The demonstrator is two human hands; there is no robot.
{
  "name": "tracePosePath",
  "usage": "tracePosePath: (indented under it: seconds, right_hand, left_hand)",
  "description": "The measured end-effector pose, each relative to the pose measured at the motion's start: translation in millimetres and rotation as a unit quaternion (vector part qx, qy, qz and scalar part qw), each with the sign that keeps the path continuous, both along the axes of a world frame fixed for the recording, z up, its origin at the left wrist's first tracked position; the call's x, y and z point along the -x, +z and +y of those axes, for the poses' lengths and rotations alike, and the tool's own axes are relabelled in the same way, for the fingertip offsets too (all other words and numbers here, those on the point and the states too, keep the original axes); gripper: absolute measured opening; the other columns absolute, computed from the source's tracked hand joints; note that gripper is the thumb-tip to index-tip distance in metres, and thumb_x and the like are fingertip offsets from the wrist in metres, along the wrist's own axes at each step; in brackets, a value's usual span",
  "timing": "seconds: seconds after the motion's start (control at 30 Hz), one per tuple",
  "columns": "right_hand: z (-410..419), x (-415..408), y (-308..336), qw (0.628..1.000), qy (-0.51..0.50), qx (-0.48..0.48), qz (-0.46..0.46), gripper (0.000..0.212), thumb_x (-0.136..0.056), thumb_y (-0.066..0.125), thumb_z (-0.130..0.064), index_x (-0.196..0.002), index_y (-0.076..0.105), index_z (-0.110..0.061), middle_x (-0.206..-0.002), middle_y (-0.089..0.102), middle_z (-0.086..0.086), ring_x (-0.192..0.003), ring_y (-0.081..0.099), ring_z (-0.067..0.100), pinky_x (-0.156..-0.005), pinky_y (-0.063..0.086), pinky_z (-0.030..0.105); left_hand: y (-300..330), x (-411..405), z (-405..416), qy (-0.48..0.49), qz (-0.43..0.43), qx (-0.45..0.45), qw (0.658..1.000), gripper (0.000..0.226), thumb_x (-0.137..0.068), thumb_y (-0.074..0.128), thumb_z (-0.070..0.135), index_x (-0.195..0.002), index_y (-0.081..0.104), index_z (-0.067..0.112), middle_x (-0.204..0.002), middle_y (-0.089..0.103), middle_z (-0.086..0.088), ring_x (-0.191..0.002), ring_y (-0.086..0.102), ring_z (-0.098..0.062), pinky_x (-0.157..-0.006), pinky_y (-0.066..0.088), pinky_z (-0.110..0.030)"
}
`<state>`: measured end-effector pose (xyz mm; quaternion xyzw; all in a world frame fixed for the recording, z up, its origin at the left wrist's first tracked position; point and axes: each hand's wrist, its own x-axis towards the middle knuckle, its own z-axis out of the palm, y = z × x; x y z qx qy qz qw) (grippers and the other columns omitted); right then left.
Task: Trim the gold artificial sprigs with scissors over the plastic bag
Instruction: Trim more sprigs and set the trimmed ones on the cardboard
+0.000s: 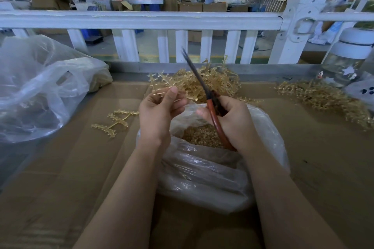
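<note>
Brown cardboard (pixel 303 147) covers the worktop, and a white fence (pixel 141 20) runs along its far edge, with a big workshop behind it.

A plastic bag (pixel 202 178) sits open near the front edge of the worktop, right under both hands. It has lots of tiny gold bits inside. It is likely put there so the cut pieces drop straight in.

The left hand (pixel 159 111) pinches 1 gold sprig (pixel 159 83) between its thumb and fingers and holds it up above the bag. The right hand (pixel 232 121) is curled tight around the red handles of the scissors (pixel 204 89). The dark blades point up and away, beside the sprig. They look blurry, so I cannot tell if they are touching it or how wide they are.

A big pile of gold sprigs (pixel 210 81) waits in the middle near the far edge, easy to reach. Another pile (pixel 323 95) lies toward the right edge. 1 loose sprig (pixel 115 121) lies left of the bag. A second, bigger clear bag (pixel 40 87) sits at the left edge.
</note>
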<state>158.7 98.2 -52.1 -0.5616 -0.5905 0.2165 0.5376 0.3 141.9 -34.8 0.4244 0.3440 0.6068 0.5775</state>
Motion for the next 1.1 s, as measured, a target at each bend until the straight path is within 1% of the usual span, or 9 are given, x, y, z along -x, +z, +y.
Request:
tracePosePath:
  seconds: [0.1,0.23,0.4,0.53,0.63,0.73,0.87,1.0,1.1]
  right_hand:
    - [1,-3,-5,0.998,-0.029,0.013,-0.050,0.029,-0.071,0.079,-0.062,-0.076,0.065,-0.037,-0.067,0.065,-0.027,-0.065,0.062,-0.003,-0.064,0.044,0.022]
    - [1,-6,-6,0.986,-0.077,0.035,-0.141,0.037,-0.068,0.066,-0.079,-0.079,0.062,-0.044,-0.077,0.064,-0.036,-0.074,0.061,-0.009,-0.058,0.041,0.019]
    - [1,-2,-9,0.978,-0.084,0.022,-0.188,0.028,-0.074,0.069,-0.075,-0.077,0.056,-0.050,-0.076,0.062,-0.039,-0.075,0.059,-0.013,-0.054,0.035,0.012]
    - [0,-1,-7,0.988,-0.106,-0.007,-0.113,0.043,-0.068,0.061,-0.082,-0.082,0.063,-0.042,-0.083,0.065,-0.035,-0.077,0.062,-0.008,-0.059,0.042,0.018]
    - [0,-6,-8,0.986,-0.132,-0.015,-0.096,0.047,-0.068,0.059,-0.083,-0.085,0.066,-0.040,-0.082,0.067,-0.033,-0.077,0.063,-0.007,-0.060,0.043,0.020]
    - [0,-9,-10,0.976,-0.135,0.001,-0.169,0.048,-0.072,0.059,-0.082,-0.091,0.066,-0.039,-0.075,0.066,-0.023,-0.073,0.060,-0.005,-0.059,0.041,0.019]
    - [0,-7,-11,0.963,-0.111,0.007,-0.244,0.044,-0.076,0.061,-0.076,-0.102,0.061,-0.041,-0.082,0.056,-0.030,-0.082,0.053,-0.001,-0.066,0.038,0.011]
    - [-1,-8,-11,0.960,-0.118,0.011,-0.252,0.049,-0.077,0.063,-0.073,-0.103,0.063,-0.031,-0.092,0.064,-0.019,-0.087,0.059,0.005,-0.072,0.050,0.024]
    - [-1,-8,-10,0.959,-0.113,0.014,-0.259,0.051,-0.077,0.062,-0.073,-0.103,0.063,-0.030,-0.095,0.066,-0.018,-0.089,0.060,0.005,-0.076,0.052,0.026]
  left_hand:
    - [-1,3,2,0.004,-0.014,0.009,1.000,0.011,-0.095,0.064,0.018,-0.092,0.069,0.009,-0.080,0.075,-0.001,-0.070,0.070,-0.010,-0.066,0.056,-0.020]
    - [0,7,5,-0.007,-0.052,0.023,0.998,0.004,-0.091,0.067,0.013,-0.090,0.071,0.012,-0.082,0.076,0.001,-0.075,0.071,-0.008,-0.072,0.056,-0.019]
    - [0,8,6,-0.005,-0.058,0.028,0.998,0.009,-0.087,0.071,0.006,-0.086,0.069,0.015,-0.078,0.074,0.003,-0.076,0.070,-0.006,-0.073,0.054,-0.019]
    - [-1,10,7,0.000,-0.056,0.031,0.998,0.010,-0.090,0.067,0.005,-0.088,0.066,0.014,-0.085,0.072,0.000,-0.076,0.068,-0.008,-0.080,0.055,-0.024]
    - [0,11,7,-0.011,-0.055,0.024,0.998,0.010,-0.090,0.066,0.003,-0.087,0.066,0.012,-0.082,0.071,0.000,-0.072,0.067,-0.008,-0.075,0.056,-0.023]
    - [1,11,7,-0.025,-0.056,0.011,0.998,0.014,-0.090,0.065,0.002,-0.084,0.066,0.014,-0.077,0.070,0.001,-0.071,0.066,-0.010,-0.075,0.056,-0.023]
    - [-1,13,9,-0.037,-0.052,-0.012,0.998,0.012,-0.090,0.061,-0.003,-0.088,0.066,0.008,-0.082,0.069,-0.005,-0.074,0.066,-0.013,-0.077,0.056,-0.023]
    - [-1,11,8,-0.048,-0.052,-0.021,0.997,0.008,-0.086,0.064,-0.002,-0.091,0.068,0.002,-0.085,0.070,-0.009,-0.078,0.068,-0.015,-0.078,0.057,-0.023]
    - [-2,10,8,-0.044,-0.045,-0.020,0.998,0.014,-0.089,0.058,-0.009,-0.088,0.066,0.002,-0.083,0.070,-0.010,-0.078,0.069,-0.017,-0.084,0.059,-0.026]
